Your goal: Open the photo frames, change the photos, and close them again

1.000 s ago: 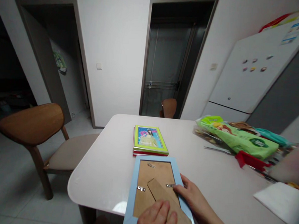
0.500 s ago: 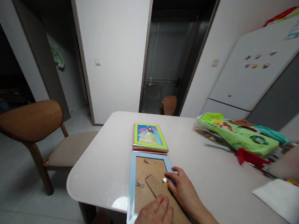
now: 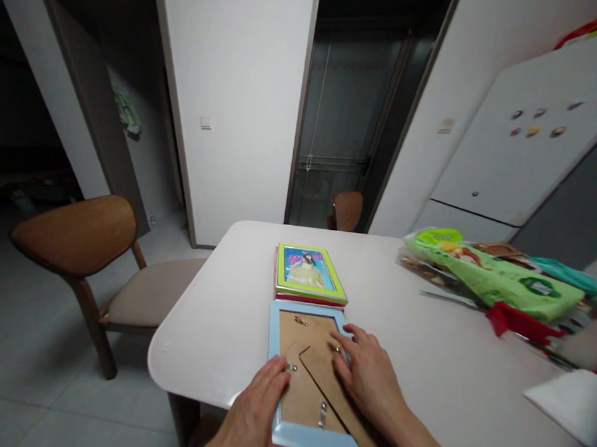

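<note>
Blue frame [image 3: 310, 387], back up

From here I see it at bottom centre: left hand [image 3: 259, 403] spread along its left edge, right hand [image 3: 373, 377] half-curled by a metal clip [image 3: 338, 350]. I'd brace firmly and work the clip gently.

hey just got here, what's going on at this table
A person has a light blue picture frame face down on the table, its brown backing showing. The left hand rests at the frame's left edge, and the right hand is over the right side, fingers by a metal clip. Just beyond, a green-framed picture lies face up on something red.
</note>
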{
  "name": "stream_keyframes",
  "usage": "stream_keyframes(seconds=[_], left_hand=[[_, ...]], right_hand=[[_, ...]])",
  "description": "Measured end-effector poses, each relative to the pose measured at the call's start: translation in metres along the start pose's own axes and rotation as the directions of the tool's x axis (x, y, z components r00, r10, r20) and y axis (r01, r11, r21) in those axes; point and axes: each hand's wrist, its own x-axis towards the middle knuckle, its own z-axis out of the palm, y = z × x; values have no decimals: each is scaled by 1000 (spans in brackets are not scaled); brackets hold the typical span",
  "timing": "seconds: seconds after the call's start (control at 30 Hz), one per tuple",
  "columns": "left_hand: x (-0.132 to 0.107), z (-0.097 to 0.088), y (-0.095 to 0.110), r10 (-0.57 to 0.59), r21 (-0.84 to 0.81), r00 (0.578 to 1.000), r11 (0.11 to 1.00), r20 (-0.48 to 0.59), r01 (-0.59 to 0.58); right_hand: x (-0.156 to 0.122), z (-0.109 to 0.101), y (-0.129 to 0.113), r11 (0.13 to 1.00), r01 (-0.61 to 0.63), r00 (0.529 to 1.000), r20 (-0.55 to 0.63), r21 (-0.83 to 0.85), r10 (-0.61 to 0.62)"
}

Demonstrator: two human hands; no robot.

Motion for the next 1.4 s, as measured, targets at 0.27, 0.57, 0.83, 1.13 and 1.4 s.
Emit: stream_keyframes(seconds=[0.27,0.57,0.83,1.13,1.4], left_hand=[[5,-1,7,-155,-4,987,988,30,155],[14,-7,1,-249,-54,965,966,77,254],[20,-7,-2,-262,-65,962,961,82,268],[21,-15,5,-332,-183,939,921,89,343],[51,-20,13,-623,-756,778,547,-82,359]], right_hand=[[8,18,-63,955,199,962,143,220,-233],[7,-12,-22,868,162,907,276,469,-318],[-10,-12,-13,892,165,912,280,421,-301],[-9,3,-7,954,23,982,172,299,-77],[-1,-26,-35,957,52,992,94,285,-82]])
